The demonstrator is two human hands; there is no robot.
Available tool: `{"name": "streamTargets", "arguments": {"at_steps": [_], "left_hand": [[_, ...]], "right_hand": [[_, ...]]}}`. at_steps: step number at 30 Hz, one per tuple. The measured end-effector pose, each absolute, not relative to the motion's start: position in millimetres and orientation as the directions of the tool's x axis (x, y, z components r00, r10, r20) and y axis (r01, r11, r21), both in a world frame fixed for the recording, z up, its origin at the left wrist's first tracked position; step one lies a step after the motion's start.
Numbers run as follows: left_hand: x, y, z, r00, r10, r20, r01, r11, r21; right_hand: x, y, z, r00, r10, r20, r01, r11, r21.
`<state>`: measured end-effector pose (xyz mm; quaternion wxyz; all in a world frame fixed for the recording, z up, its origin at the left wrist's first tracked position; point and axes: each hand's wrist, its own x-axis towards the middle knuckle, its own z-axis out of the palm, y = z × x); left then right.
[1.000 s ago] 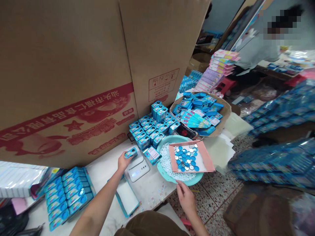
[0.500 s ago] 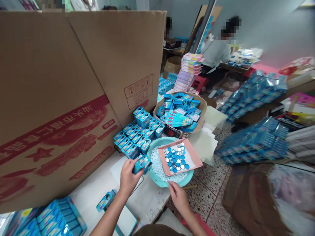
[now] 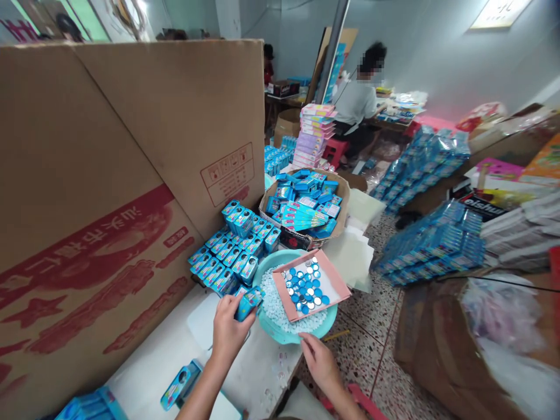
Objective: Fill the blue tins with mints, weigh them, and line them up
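My left hand [image 3: 230, 326] is closed around a small blue box [image 3: 249, 302] with a printed label, held at the left edge of a turquoise basin [image 3: 280, 337]. White pellets [image 3: 273, 303] fill the basin. A pink-sided tray [image 3: 339, 286] rests on it, holding loose blue and silver discs [image 3: 306, 286]. At the near rim is my right hand [image 3: 322, 363], its thumb and fingertips drawn together; anything between them is too small to make out. Rows of similar blue boxes [image 3: 231, 251] stand behind my left hand, with round dark openings on top.
A large cardboard carton [image 3: 131, 128] walls off the left side. Beyond the basin, a carton [image 3: 343, 219] holds heaped blue boxes. Another blue box [image 3: 181, 385] lies by my left forearm. Wrapped stacks [image 3: 433, 245] occupy the right floor, and a person [image 3: 356, 102] sits farther back.
My left hand has moved from above the white scale to the basin's edge, a blue box in its grip. My right hand stays by the rim. The camera view has swung right and upward.
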<state>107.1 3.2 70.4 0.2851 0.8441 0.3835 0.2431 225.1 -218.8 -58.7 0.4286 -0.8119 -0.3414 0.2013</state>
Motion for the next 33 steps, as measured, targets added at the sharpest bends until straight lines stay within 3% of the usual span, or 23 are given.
{"name": "streamTargets", "arguments": {"at_steps": [5,10,14,19,25,29,33], "left_hand": [[105,6,73,0.542,0.808,0.230,0.454,-0.512,0.729],[68,11,57,0.310,0.941,0.138,0.508,-0.287,0.812],[20,13,33,0.124,0.990,0.063,0.624,-0.128,0.771],[-21,19,-11,0.137,0.990,-0.036,0.746,-0.079,0.662],[-16,32,-52,0.112,0.992,-0.054,0.753,-0.050,0.656],[-11,40,-61,0.202,0.976,-0.083,0.743,-0.098,0.662],[-18,34,-54,0.279,0.960,0.018,0.729,-0.224,0.646]], "right_hand": [[226,-215,-57,0.694,0.720,-0.014,0.395,-0.398,-0.828],[229,-223,-57,0.699,0.714,-0.029,0.385,-0.410,-0.827],[229,-231,-61,0.699,0.712,-0.058,0.374,-0.434,-0.819],[227,-235,-64,0.700,0.709,-0.090,0.367,-0.465,-0.806],[227,-245,-61,0.678,0.725,-0.118,0.368,-0.475,-0.799],[228,-260,-60,0.689,0.715,-0.121,0.366,-0.487,-0.793],[225,-277,-60,0.718,0.682,-0.138,0.335,-0.513,-0.790]]}}
